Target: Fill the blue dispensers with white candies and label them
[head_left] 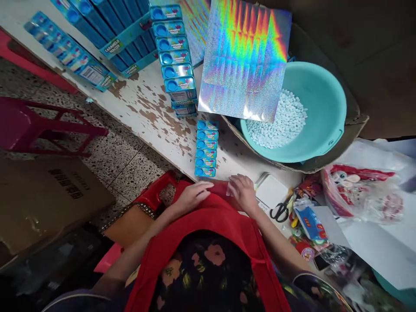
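Note:
My left hand (194, 196) is over the red apron (208, 216) at the table's near edge, its fingers stretched forward and nothing visible in them. To its right, my right hand (243, 193) has bent fingers against a small piece of clear plastic film (229, 189); its full extent is hard to see against the red. Just beyond both hands, a row of small blue candy boxes (206, 149) printed "Caramelo Macizo" lies on the worn white table (143, 112). A taller row of the same boxes (177, 56) stands farther back.
A turquoise basin (328, 104) of white pellets sits in a cardboard box at right, partly under a shiny holographic sheet (243, 60). Black-handled scissors (281, 211), a white box (271, 190) and wrappers lie right. Display cartons (120, 39) stand back left; a magenta stool (35, 123) is on the floor.

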Demonstrator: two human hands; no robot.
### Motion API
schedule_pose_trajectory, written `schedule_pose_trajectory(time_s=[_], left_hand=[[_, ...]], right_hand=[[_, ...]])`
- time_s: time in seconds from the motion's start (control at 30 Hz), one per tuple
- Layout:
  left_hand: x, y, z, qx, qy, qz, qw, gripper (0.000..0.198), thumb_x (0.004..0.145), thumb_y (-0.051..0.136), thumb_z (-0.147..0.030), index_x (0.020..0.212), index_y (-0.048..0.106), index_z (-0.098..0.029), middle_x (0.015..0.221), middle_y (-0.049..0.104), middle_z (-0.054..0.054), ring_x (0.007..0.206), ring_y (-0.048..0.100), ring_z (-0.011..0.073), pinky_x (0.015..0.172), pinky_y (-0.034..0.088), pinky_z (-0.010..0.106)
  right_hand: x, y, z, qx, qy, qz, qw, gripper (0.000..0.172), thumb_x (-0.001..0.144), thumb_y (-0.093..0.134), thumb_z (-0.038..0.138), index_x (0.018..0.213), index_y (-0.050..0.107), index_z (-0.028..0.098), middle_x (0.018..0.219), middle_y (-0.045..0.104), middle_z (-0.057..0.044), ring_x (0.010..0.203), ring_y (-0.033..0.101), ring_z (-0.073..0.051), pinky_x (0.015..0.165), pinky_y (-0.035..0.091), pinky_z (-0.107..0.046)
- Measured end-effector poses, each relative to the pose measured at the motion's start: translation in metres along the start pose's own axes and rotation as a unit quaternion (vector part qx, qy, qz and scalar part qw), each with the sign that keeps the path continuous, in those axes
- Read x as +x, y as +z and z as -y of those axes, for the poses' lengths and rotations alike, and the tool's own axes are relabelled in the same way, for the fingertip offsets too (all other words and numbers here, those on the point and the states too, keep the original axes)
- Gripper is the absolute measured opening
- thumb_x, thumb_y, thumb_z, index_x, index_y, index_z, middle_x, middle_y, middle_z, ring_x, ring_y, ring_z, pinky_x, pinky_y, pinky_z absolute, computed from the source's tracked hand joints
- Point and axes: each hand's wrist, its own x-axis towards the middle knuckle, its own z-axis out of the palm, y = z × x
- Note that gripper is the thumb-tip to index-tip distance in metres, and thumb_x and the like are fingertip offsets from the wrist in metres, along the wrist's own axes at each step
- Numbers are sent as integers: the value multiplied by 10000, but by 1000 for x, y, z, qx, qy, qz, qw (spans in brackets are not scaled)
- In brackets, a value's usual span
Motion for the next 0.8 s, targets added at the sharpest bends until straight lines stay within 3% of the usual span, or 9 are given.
schedule_pose_trajectory(time_s=[0.07, 0.13, 0.23, 0.4, 0.57, 0.8], left_hand=[[23, 19, -11, 129, 14, 23, 991, 423, 941, 374, -282, 1332, 489, -170, 1405, 474, 122, 1203, 533, 234, 995, 456, 365], [42, 33, -15, 248, -32, 57, 967, 469, 943, 326, -203, 1406, 377, -148, 1459, 385, 170, 1143, 577, 265, 895, 514, 398], [58, 46, -14, 349, -105, 73, 928, 473, 925, 267, -100, 1384, 377, -126, 1377, 460, 205, 1002, 643, 265, 784, 543, 402], [65, 50, -11, 379, -114, 51, 917, 338, 928, 294, -100, 1172, 526, -118, 1105, 610, 166, 894, 665, 261, 718, 537, 373], [65, 48, -12, 379, -106, 50, 918, 280, 926, 327, -115, 1077, 563, -125, 1059, 619, 146, 886, 661, 258, 718, 525, 361], [63, 46, -16, 368, -102, 40, 923, 306, 966, 290, -191, 1101, 562, -151, 1072, 624, 111, 915, 648, 216, 751, 511, 318]], right_hand=[[0, 12, 3, -49, -30, 7, 998, 297, 925, 480, 325, 1178, 599, 224, 1136, 665, -82, 1123, 535, -279, 1016, 340, -515], [-1, 22, 2, -76, -43, 6, 996, 314, 928, 468, 299, 1210, 578, 215, 1129, 667, -83, 1111, 538, -273, 1025, 324, -515], [-3, 31, -4, -89, -56, -1, 994, 353, 932, 450, 284, 1265, 539, 206, 1164, 649, -97, 1133, 526, -265, 1033, 322, -502], [-6, 38, -11, -120, -91, -8, 989, 360, 940, 438, 275, 1280, 531, 202, 1207, 629, -112, 1177, 501, -270, 1042, 319, -501], [-18, 42, -10, -122, -165, -11, 979, 292, 925, 464, 219, 1192, 582, 229, 1278, 592, -91, 1228, 473, -262, 1046, 337, -492], [-12, 41, -4, -60, -111, -76, 989, 220, 923, 484, 258, 1103, 599, 205, 1206, 612, -111, 1178, 498, -249, 988, 398, -460]])
